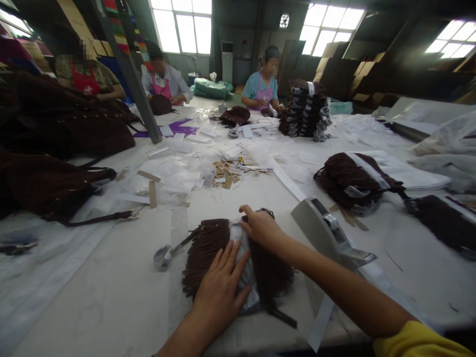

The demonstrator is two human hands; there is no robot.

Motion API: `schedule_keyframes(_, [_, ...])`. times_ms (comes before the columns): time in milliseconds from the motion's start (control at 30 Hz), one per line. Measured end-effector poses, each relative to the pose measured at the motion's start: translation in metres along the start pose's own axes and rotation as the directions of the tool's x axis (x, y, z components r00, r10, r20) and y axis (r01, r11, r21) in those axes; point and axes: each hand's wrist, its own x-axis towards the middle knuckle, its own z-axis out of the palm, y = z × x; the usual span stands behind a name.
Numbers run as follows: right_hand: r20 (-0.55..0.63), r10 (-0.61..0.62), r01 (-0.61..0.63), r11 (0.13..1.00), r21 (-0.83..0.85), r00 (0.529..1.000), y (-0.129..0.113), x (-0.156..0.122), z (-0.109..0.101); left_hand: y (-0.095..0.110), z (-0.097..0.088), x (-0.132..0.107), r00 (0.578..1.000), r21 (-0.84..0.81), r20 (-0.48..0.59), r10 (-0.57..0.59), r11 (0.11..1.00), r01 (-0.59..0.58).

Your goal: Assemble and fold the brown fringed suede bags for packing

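Observation:
A dark brown fringed bag (pixel 210 243) lies on the table before me, with a white paper wrap (pixel 243 263) around its middle. My left hand (pixel 223 277) rests flat on the wrap and the bag's left part, fingers stretched out. At the bag's top edge, the thumb and index finger of my right hand (pixel 260 225) are bent around the upper end of the wrap; its other fingers are mostly hidden. A strap with a wrapped end (pixel 162 258) sticks out to the left. Another dark strap end (pixel 282 317) protrudes at the lower right.
A grey tape dispenser (pixel 320 228) stands close by my right forearm. Wrapped brown bags (pixel 351 181) lie to the right, and a tall stack (pixel 303 109) stands farther back. Brown bags (pixel 55 183) crowd the left. Tags (pixel 226 173) are scattered mid-table. Several co-workers (pixel 262 87) sit across.

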Motion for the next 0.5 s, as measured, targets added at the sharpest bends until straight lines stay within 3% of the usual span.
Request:
schedule_keyframes(67, [-0.097, 0.021, -0.019, 1.0, 0.018, 0.995, 0.013, -0.012, -0.019, -0.001, 0.001, 0.0, 1.0, -0.01, -0.002, -0.01, 1.0, 0.01])
schedule_keyframes(167, [-0.24, 0.149, -0.127, 0.986, 0.105, 0.959, 0.055, -0.048, -0.052, -0.002, 0.004, -0.001, 1.0, -0.03, -0.015, -0.002, 1.0, 0.001])
schedule_keyframes(300, [-0.415, 0.337, -0.335, 0.939, 0.081, 0.845, 0.128, -0.119, -0.081, -0.007, 0.012, -0.003, 0.998, -0.022, -0.051, 0.03, 0.999, -0.031])
schedule_keyframes(367, [-0.406, 0.43, -0.421, 0.9, 0.115, 0.807, 0.155, -0.153, -0.084, -0.01, 0.017, -0.004, 0.995, -0.025, -0.084, 0.046, 0.999, -0.048])
schedule_keyframes(500, [-0.189, 0.631, -0.544, 0.757, 0.361, 0.753, 0.175, -0.193, -0.075, -0.015, 0.027, -0.005, 0.984, -0.041, -0.162, 0.079, 0.995, -0.086])
